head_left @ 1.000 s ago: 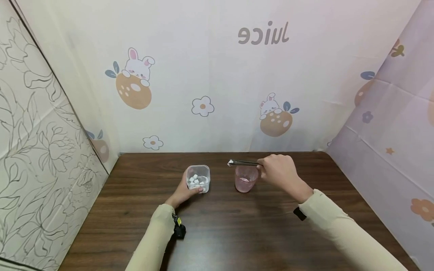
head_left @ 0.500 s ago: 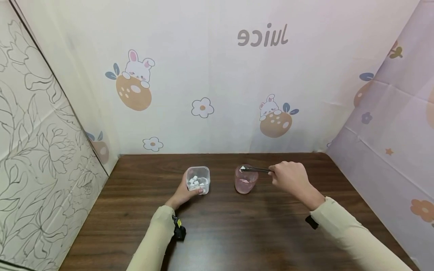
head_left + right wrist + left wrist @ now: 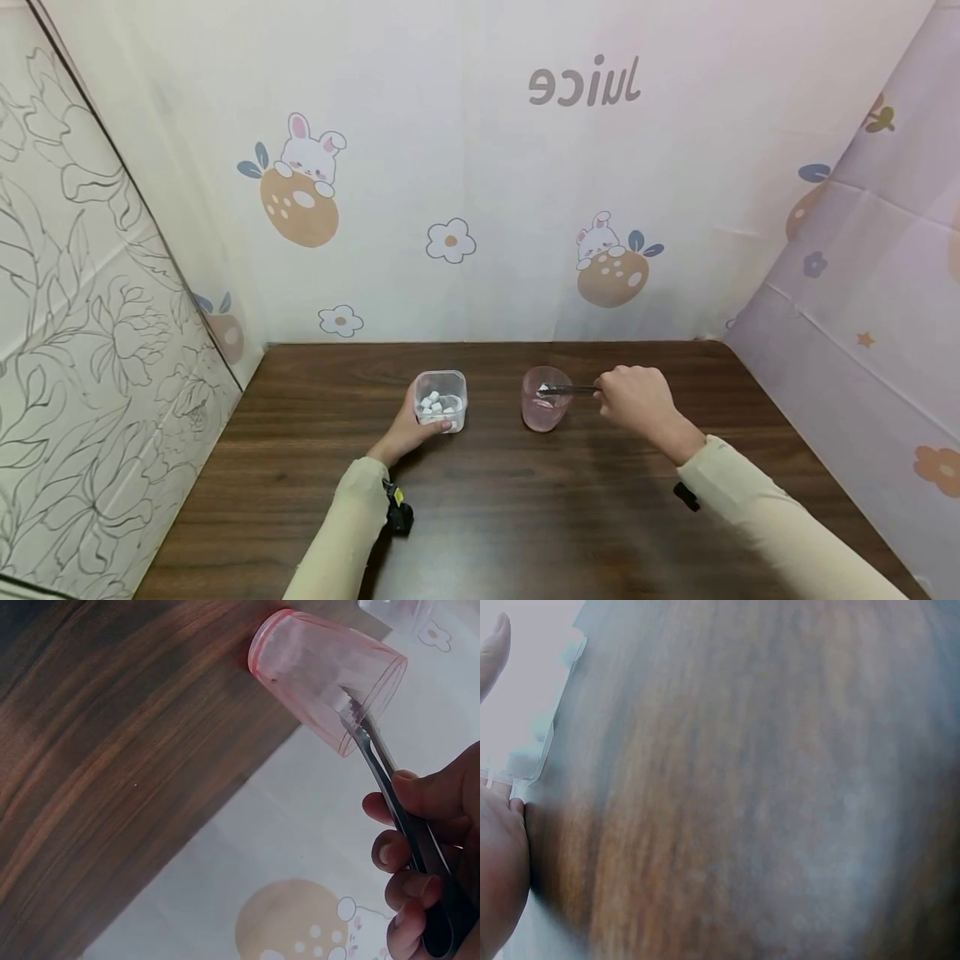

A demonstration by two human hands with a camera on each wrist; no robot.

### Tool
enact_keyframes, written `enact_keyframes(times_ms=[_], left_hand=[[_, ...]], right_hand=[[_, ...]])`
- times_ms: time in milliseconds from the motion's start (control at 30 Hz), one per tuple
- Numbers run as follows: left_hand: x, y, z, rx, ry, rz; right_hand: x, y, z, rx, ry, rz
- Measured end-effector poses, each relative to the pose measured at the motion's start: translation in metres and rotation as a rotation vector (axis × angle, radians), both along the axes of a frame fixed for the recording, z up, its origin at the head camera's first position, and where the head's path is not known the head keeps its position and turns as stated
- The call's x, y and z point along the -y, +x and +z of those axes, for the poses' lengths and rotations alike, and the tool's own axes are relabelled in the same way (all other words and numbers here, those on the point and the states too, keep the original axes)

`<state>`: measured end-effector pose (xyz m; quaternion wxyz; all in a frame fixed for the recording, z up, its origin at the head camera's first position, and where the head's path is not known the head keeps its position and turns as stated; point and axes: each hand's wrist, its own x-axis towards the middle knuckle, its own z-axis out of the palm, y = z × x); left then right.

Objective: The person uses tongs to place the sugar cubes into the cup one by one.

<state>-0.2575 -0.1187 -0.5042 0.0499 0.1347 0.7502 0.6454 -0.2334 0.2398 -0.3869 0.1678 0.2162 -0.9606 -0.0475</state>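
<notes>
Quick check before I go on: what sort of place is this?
Probably a makeshift indoor work or filming booth: a wood-grain table stands before a backdrop printed with rabbits and the mirrored word "Juice", and a line-drawn floral sheet covers the left side.

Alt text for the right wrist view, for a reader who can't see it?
A right hand grips dark tongs, their tips inside a translucent pink cup standing on a wood-grain table. The view is tilted; a pale backdrop with a cartoon fruit print lies beyond the table edge.
</notes>
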Motion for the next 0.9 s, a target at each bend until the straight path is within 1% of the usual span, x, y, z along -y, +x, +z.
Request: enact_keyframes(times_ms=[167, 400, 533, 767, 900], left_hand=[[-0.001, 0.000, 0.000, 0.002, 0.010, 0.001], [-0.001, 0.000, 0.000, -0.003, 0.015, 0.005], [-0.001, -0.001, -0.001, -0.007, 0.005, -0.002], [0.000, -0.002, -0.002, -0.017, 0.004, -0.003], [0.000, -0.002, -0.002, -0.012, 0.006, -0.004]], right_hand=[[0.006, -0.002, 0.001, 0.013, 0.026, 0.016], [0.017, -0.010, 0.004, 0.031, 0.112, 0.015], [0.023, -0.014, 0.003, 0.030, 0.142, 0.026], [0.030, -0.018, 0.000, -0.032, 0.155, 0.048], [0.033, -0.019, 0.000, -0.039, 0.167, 0.048]])
